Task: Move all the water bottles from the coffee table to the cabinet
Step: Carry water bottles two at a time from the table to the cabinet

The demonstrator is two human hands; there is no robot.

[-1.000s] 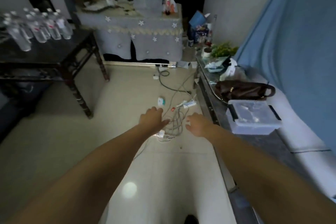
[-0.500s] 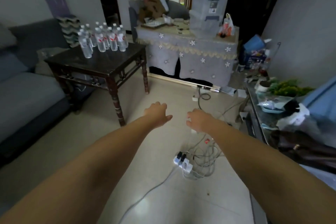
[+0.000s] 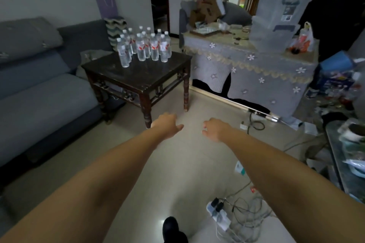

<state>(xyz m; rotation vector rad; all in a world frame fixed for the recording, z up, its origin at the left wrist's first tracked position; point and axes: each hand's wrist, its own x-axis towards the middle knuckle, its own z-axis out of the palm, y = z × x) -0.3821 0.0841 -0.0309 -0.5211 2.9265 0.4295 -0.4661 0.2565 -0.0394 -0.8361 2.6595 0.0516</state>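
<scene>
Rear water bottles (image 3: 141, 31) hide behind front ones; the right-edge clutter (image 3: 351, 89) blurs.

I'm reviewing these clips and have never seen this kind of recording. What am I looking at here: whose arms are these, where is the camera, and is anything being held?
No machine here: a person wears a wide-angle camera on the head, looking forward and down, so the two bare arms reaching into the picture are their own. The left hand and the right hand are both stretched out over the floor with relaxed fingers, and neither holds anything.

Ahead on the left stands a dark wooden coffee table with a cluster of clear water bottles standing upright at its far side. None has been picked up yet. A grey sofa sits left of the table. Behind it is a piece of furniture under a grey flowered cloth, with clear plastic boxes stacked on top. A power strip with tangled cables lies on the floor near the person's foot.
</scene>
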